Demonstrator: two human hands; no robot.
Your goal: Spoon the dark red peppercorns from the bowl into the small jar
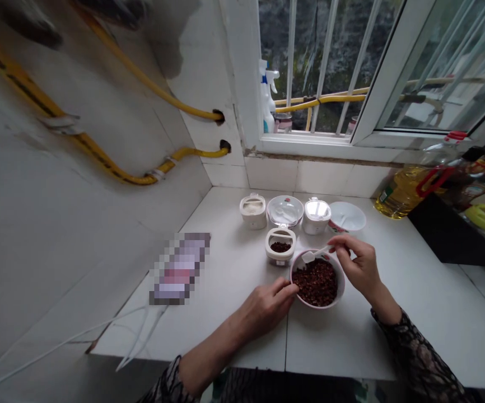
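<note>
My right hand (358, 263) pinches the handle of a small white spoon (309, 256), whose bowl is over the far side of a white bowl (340, 288). Dark red dried bits, perhaps Sichuan peppercorns (316, 282), fill much of that bowl. At its near left, my left hand (274, 302) grips the rim between thumb and fingers. Just behind and to the left stands a small seasoning jar (280, 254) with similar dark red contents showing under its lid.
Two more seasoning jars (253, 211) and two white bowls (347, 217) line the back of the counter. A bottle of yellow oil (402, 193) and a dark rack (433, 235) of bottles stand at right. A blurred-out device (179, 274) with white cables lies left.
</note>
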